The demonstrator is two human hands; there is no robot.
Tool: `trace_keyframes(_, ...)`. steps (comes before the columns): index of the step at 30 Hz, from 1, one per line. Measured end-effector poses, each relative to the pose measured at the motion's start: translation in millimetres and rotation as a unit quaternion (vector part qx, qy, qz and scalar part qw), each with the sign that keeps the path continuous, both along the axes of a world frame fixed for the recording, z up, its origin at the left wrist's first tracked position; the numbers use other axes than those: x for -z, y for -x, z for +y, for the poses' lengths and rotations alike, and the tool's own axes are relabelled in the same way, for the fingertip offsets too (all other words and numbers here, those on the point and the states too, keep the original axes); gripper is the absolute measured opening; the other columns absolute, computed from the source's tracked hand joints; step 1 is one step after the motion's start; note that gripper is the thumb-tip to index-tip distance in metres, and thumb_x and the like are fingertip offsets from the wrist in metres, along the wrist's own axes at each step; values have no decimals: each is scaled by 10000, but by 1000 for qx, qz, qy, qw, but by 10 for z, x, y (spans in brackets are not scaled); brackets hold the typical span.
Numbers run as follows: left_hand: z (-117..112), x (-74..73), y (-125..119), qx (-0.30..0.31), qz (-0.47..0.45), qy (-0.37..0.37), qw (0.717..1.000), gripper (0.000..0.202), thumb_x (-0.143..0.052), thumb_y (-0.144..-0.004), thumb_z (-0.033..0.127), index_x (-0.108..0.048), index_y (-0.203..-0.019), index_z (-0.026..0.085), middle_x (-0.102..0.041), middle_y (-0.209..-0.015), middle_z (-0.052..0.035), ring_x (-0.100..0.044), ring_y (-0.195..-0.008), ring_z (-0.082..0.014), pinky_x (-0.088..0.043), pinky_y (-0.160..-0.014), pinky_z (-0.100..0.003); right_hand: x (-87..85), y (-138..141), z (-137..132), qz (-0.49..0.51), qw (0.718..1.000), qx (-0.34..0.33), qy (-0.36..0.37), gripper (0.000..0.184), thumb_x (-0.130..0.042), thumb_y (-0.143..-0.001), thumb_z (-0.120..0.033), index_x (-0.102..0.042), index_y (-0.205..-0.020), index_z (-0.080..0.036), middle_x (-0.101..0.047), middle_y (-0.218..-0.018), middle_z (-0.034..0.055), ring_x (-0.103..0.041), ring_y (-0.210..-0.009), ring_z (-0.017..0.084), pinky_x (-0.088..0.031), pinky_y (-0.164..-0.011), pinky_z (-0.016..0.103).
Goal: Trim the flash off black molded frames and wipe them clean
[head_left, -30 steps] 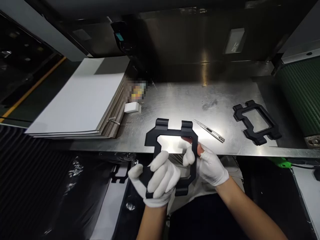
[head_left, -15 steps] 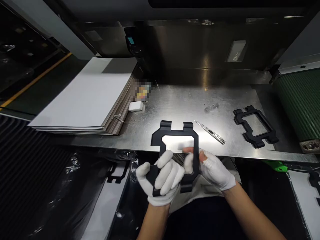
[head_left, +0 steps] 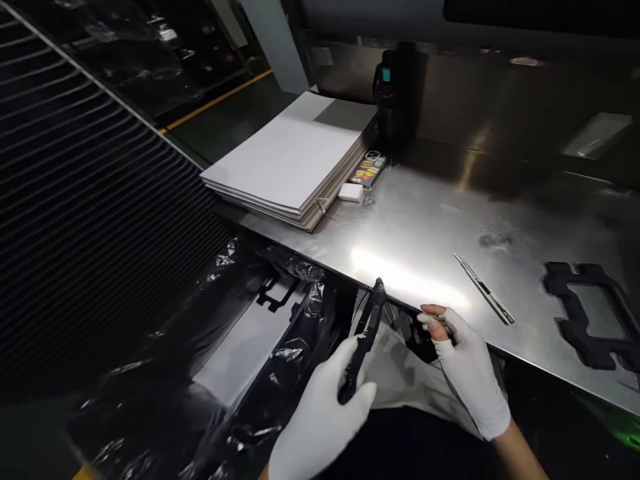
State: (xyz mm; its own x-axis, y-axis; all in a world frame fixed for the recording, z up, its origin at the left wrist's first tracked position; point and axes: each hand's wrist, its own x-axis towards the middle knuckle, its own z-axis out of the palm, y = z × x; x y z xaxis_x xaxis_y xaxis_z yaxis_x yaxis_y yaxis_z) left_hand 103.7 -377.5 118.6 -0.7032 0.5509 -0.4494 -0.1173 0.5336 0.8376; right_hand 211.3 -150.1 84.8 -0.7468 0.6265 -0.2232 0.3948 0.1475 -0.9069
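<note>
My left hand (head_left: 327, 407), in a white glove, is closed around a black frame-shaped part (head_left: 369, 327). The part is turned nearly edge-on, its upper end near the bench's front edge. To its right, my right hand (head_left: 467, 367) is apart from the part. Its glove leaves the thumb and index fingertips bare; the fingers are loosely bent, with nothing visible held. A utility knife (head_left: 484, 289) lies on the metal bench (head_left: 420, 220) beyond my right hand. Farther right rests another black frame-shaped part (head_left: 583, 333).
On the bench's left stands a stack of white sheets (head_left: 285, 157), beside a small white block (head_left: 351, 193), a colourful phone (head_left: 369, 170) and a dark bottle (head_left: 387, 107). Below left, black plastic film (head_left: 280, 393) surrounds a white sheet (head_left: 240, 363) with another black frame (head_left: 275, 293).
My view has swung left. The black frame-shaped part has turned from face-on to nearly edge-on in my left hand. My right hand has come away from it.
</note>
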Motion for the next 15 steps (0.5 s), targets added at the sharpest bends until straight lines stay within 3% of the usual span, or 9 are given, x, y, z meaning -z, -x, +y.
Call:
trace_keyframes(2, 24, -79, -43, -2, 35, 70, 997, 645, -681, -919, 365, -631, -1548, 233, -719, -1424, -122, -624, -1393, -391, -499, -1188, -530, -88, 169, -57, 33, 997, -71, -22, 501, -588, -1071, -668, -732, -1392, -310, -756, -1389, 70, -707, -1277, 294, -578, -1101, 456)
trace_keyframes(4, 71, -122, -56, 13, 42, 82, 996, 623, -648, -926, 337, -637, -1544, 257, -709, -1470, -106, -622, -1415, -375, -484, -1210, -517, -174, 338, -136, 64, 988, -132, -45, 581, -585, -1068, -694, -644, -1523, -338, -665, -1550, 63, -629, -1427, 300, -534, -1198, 474)
trace_keyframes(9, 40, -36, -43, -42, 34, 62, 997, 554, -760, -885, 313, -719, -1434, 254, -795, -1079, -88, -740, -1054, -360, -564, -959, -455, -217, 565, -297, 69, 980, -179, -46, 698, -584, -1058, -719, -511, -1642, -345, -551, -1669, 82, -519, -1549, 333, -495, -1259, 541)
trace_keyframes(13, -41, 65, -37, -92, 16, -54, 994, 369, -818, -873, 270, -791, -1241, 270, -715, -823, -17, -669, -764, -280, -482, -710, -343, -175, 603, -325, 51, 982, -176, -33, 650, -619, -1058, -680, -541, -1610, -347, -568, -1639, 86, -519, -1536, 349, -475, -1268, 564)
trace_keyframes(15, -49, 71, -22, -85, 16, -50, 995, 240, -796, -883, 252, -787, -1122, 272, -679, -764, 3, -629, -699, -254, -440, -663, -323, -168, 617, -330, 47, 983, -176, -32, 653, -636, -1047, -683, -552, -1596, -340, -576, -1623, 89, -526, -1523, 352, -469, -1268, 565)
